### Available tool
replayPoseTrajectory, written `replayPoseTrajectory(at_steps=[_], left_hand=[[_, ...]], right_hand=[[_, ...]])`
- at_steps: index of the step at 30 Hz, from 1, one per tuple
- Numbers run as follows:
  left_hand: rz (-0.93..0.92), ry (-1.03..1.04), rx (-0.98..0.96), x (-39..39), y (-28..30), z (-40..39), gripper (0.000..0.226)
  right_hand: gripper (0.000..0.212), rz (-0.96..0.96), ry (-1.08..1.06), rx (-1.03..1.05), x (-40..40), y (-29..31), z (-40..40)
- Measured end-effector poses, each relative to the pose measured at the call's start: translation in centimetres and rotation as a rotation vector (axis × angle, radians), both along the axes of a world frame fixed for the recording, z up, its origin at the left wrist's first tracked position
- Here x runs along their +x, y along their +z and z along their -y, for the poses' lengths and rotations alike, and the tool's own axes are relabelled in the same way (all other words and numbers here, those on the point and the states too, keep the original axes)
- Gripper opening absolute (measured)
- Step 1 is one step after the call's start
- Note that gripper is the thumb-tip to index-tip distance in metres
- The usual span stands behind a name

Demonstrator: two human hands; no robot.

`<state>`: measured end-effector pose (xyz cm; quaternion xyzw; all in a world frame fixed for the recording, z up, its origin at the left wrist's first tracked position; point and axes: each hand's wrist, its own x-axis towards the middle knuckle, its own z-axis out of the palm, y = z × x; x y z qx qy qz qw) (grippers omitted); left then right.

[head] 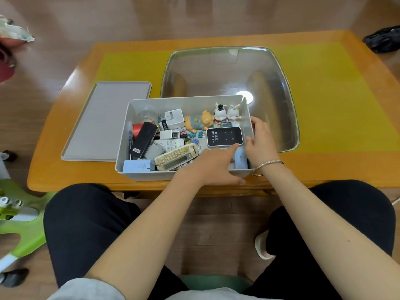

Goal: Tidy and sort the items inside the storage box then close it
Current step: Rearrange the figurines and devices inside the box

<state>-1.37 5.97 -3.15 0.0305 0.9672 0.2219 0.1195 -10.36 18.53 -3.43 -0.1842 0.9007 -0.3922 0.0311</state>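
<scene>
An open grey storage box (147, 175) stands at the table's near edge, full of mixed items. Inside are a black-and-white Wi-Fi device (225, 136), a beige remote (175, 158), a black case (144, 139), a white charger (173, 119), a pig figurine (199, 123) and two rabbit figurines (227, 112). My left hand (212, 165) reaches into the box with fingers stretched, its index fingertip touching the Wi-Fi device's near edge. My right hand (262, 141) grips the box's right wall, thumb inside and fingers over the rim. The grey lid (101, 124) lies flat to the left of the box.
A large clear plastic basin (279, 68) sits upside down behind the box on the yellow mat of the orange table (324, 167). A green stool (21, 224) stands at my left, and a black bag (383, 40) lies past the table's far right corner.
</scene>
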Motion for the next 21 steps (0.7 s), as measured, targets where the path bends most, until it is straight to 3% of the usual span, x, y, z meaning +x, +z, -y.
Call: replayPoseTrajectory(at_steps=[2,7,11,16,21], left_hand=[[-0.076,0.076,0.065,1.1,0.8,0.5,0.085],[-0.244,0.291,0.093,4.3,3.2,4.3,0.052],[-0.295,0.467,-0.025,7.8,4.4,8.8,0.043],[-0.124,0.602,-0.09,10.4,5.1,12.2,0.047],[0.058,0.548,-0.047,10.7,5.8,12.8,0.05]], right_hand=[[0.049,-0.043,0.007,0.057,0.1,0.3,0.1],[0.056,-0.299,-0.009,0.434,0.7,1.5,0.4],[0.042,-0.373,0.078,0.42,2.3,2.1,1.2],[0.022,-0.306,0.396,0.291,5.2,1.7,3.2],[0.06,-0.216,0.642,0.375,6.1,1.3,3.9]])
